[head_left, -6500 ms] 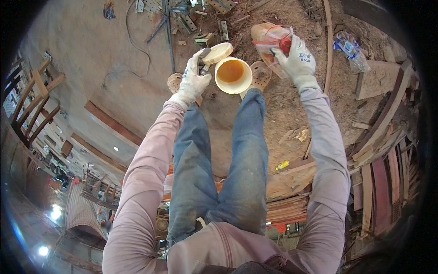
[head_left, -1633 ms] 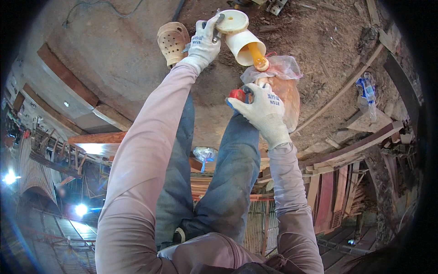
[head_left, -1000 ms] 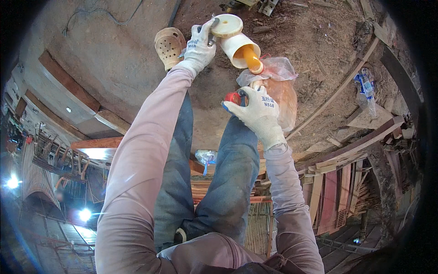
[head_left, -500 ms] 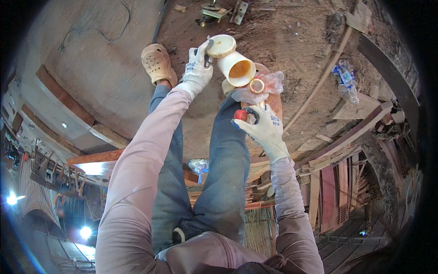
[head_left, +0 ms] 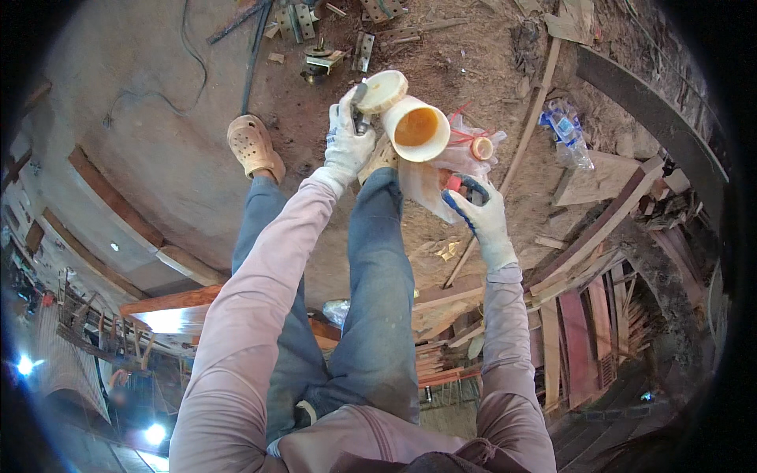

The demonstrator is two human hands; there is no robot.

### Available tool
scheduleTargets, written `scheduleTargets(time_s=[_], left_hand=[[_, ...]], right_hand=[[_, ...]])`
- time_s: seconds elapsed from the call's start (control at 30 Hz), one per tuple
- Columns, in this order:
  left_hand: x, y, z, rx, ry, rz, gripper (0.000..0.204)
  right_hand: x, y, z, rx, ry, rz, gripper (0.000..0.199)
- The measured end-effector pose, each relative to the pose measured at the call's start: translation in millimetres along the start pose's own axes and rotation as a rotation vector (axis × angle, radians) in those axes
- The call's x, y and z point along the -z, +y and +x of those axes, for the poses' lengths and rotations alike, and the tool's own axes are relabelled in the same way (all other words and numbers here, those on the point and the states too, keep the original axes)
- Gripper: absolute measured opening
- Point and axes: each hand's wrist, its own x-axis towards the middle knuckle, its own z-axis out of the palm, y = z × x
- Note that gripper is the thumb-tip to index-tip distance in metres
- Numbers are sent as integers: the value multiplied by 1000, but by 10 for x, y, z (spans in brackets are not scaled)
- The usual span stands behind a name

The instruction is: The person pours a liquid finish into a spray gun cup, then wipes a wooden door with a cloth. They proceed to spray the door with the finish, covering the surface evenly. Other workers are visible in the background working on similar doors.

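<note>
Left hand (head_left: 344,143) holds white tub (head_left: 396,113); right hand (head_left: 487,219) pinches red cap (head_left: 453,183)

Faint blue print (head_left: 330,137) on left glove (head_left: 348,147), blue label (head_left: 564,126) on crumpled plastic bottle (head_left: 580,155) — neither legible

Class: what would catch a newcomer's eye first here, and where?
Probably the white tub of amber liquid, upper middle, with the gloved left hand gripping a round pale lid beside it. To the tub's right, a bottle mouth pokes from a clear plastic bag, above the red cap in the right hand. A tan clog stands out farther left.
</note>
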Motion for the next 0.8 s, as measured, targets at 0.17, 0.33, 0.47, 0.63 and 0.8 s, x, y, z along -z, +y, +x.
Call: scheduleTargets(time_s=[0.17, 0.33, 0.47, 0.63, 0.8], left_hand=[[222, -44, 120, -49, 51, 14, 72], [393, -146, 186, -109, 76, 1, 74], [439, -177, 183, -122, 96, -51, 74], [494, -165, 64, -81, 89, -112, 74], [566, -203, -24, -70, 69, -204, 75]], right_hand=[[-87, 6, 183, 42, 96, 46, 42], [95, -57, 716, 117, 117, 152, 39], [189, -7, 902, 166, 153, 195, 39], [59, 168, 1022, 153, 173, 155, 41], [157, 298, 823, 106, 150, -18, 45]])
